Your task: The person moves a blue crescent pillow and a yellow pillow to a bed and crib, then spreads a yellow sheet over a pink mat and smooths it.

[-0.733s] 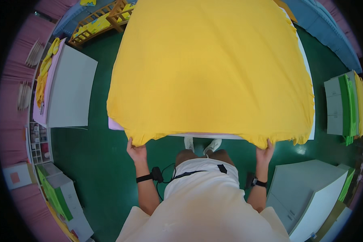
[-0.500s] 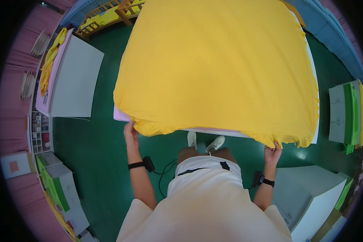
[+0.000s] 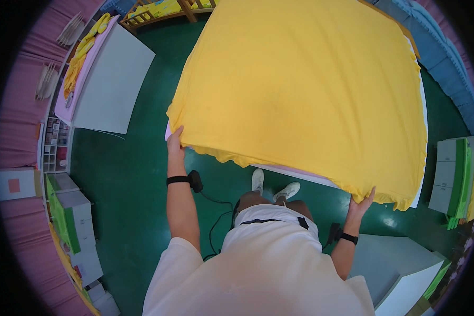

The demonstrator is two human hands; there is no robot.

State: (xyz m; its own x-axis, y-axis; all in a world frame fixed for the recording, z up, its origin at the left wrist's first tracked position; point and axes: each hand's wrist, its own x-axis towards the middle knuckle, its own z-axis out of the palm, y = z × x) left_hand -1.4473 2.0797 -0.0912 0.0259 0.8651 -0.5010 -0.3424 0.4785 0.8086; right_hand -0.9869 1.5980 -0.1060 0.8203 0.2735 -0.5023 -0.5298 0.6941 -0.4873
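A yellow fitted sheet [image 3: 300,89] with a gathered edge lies over a large bed in front of me. At its near left corner my left hand [image 3: 175,141] is closed on the hem, close to a bit of the lilac mattress [image 3: 168,131] that shows below the cloth. My right hand [image 3: 359,206] grips the hem near the right corner, thumb and fingers around the fabric. Between my hands the ruffled edge hangs unevenly. A strip of the white bed frame [image 3: 305,176] shows beneath it, and more white runs along the right side.
On the left stands a grey-white cabinet [image 3: 113,79] with yellow cloth on top. Grey cabinets with green covers [image 3: 63,221] are at the lower left; another [image 3: 445,179] is at the right. A white cabinet [image 3: 392,263] stands near my right elbow. A cable [image 3: 213,226] hangs by my left side.
My left hand has moved up and over the corner, covering more of the lilac mattress with the sheet. The right hand still holds the hem. The whole view has turned slightly.
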